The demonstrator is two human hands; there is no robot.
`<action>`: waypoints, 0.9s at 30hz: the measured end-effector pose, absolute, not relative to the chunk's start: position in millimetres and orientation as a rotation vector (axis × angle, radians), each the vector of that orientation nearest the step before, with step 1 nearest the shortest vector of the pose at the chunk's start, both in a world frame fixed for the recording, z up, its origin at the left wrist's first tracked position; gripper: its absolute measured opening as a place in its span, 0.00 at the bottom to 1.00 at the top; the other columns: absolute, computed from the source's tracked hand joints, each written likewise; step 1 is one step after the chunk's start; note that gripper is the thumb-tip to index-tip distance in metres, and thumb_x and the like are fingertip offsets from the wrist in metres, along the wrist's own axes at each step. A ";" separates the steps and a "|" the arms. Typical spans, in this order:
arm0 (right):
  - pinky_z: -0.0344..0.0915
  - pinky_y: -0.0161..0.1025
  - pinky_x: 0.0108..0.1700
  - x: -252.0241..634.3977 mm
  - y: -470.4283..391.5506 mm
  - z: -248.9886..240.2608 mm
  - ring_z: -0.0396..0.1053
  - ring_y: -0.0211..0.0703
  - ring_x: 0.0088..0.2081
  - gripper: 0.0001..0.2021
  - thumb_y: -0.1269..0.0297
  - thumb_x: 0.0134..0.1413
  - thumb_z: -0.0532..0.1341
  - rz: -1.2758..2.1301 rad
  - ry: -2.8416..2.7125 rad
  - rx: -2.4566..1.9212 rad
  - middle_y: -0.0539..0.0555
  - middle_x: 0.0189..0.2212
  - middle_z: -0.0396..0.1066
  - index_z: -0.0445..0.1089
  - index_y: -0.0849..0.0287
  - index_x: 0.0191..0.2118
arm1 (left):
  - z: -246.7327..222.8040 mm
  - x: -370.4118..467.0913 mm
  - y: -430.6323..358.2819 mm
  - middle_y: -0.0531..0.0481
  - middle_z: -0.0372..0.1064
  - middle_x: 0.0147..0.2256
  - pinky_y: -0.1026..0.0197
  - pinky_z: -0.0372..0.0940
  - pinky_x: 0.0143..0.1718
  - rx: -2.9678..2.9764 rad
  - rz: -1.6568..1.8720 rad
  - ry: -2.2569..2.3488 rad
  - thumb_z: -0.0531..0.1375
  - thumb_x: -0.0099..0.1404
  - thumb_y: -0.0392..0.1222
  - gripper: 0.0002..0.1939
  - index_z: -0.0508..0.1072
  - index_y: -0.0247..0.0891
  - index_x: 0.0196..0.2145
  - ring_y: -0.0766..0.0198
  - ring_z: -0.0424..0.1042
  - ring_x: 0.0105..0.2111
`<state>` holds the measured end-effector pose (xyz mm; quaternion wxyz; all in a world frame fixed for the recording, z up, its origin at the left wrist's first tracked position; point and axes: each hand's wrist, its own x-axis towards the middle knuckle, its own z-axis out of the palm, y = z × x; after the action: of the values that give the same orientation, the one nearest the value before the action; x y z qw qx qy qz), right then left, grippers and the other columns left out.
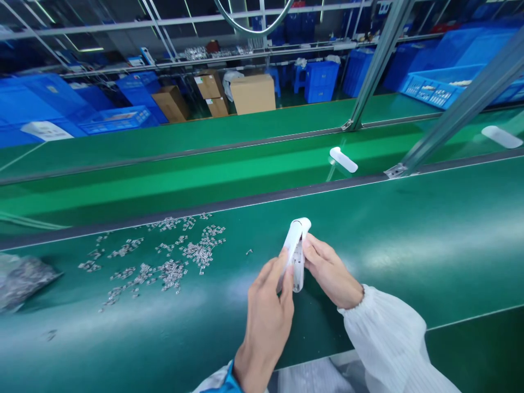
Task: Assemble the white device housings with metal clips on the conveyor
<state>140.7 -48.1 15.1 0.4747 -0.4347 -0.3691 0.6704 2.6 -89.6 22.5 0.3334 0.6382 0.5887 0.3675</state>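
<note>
Between my two hands is a long white plastic housing (293,240), its upper end rounded and its two halves parted along the length. Some small dark details show on the inner face of the right half. My left hand (268,305) grips the left half with thumb and fingers. On the other side, my right hand (329,267) pinches the right half near its upper end. Many small metal clips (200,251) lie scattered on the green bench to the left, and a single clip (249,251) sits apart, nearer my left hand.
A plastic bag of small parts (27,281) rests at the left edge. Beyond the bench runs a green conveyor belt (164,174) carrying white housings (344,160). Metal posts (376,65) rise at the right. Blue crates (321,82) and cardboard boxes (254,94) stand at the back.
</note>
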 end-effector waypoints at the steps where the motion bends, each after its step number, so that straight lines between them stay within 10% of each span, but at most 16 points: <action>1: 0.70 0.39 0.41 142.9 -48.7 16.2 0.71 0.43 0.37 0.18 0.49 0.59 0.59 1.651 -0.944 -1.016 0.52 0.35 0.73 0.72 0.55 0.48 | 25.1 1.3 -89.6 0.49 0.71 0.54 0.54 0.68 0.52 1.620 0.925 1.531 0.55 0.69 0.43 0.21 0.69 0.52 0.59 0.53 0.72 0.52; 14: 0.65 0.44 0.55 147.9 -44.4 17.1 0.70 0.49 0.51 0.19 0.54 0.61 0.58 1.549 -1.155 -0.952 0.54 0.49 0.73 0.69 0.53 0.56 | 30.7 0.4 -86.7 0.54 0.65 0.60 0.52 0.63 0.60 1.069 0.970 1.282 0.60 0.66 0.45 0.26 0.66 0.50 0.61 0.54 0.65 0.60; 27: 0.71 0.44 0.36 131.5 -37.1 27.3 0.74 0.51 0.37 0.17 0.50 0.54 0.63 0.993 -1.317 -1.519 0.58 0.36 0.76 0.75 0.56 0.44 | 21.5 -1.7 -67.6 0.38 0.75 0.49 0.54 0.73 0.44 0.619 0.972 0.923 0.57 0.69 0.50 0.22 0.73 0.34 0.54 0.53 0.77 0.42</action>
<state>131.5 -37.1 27.3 0.4349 -0.6100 -0.5289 0.3988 -1.7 -67.6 21.5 0.7396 0.2821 0.4207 0.4432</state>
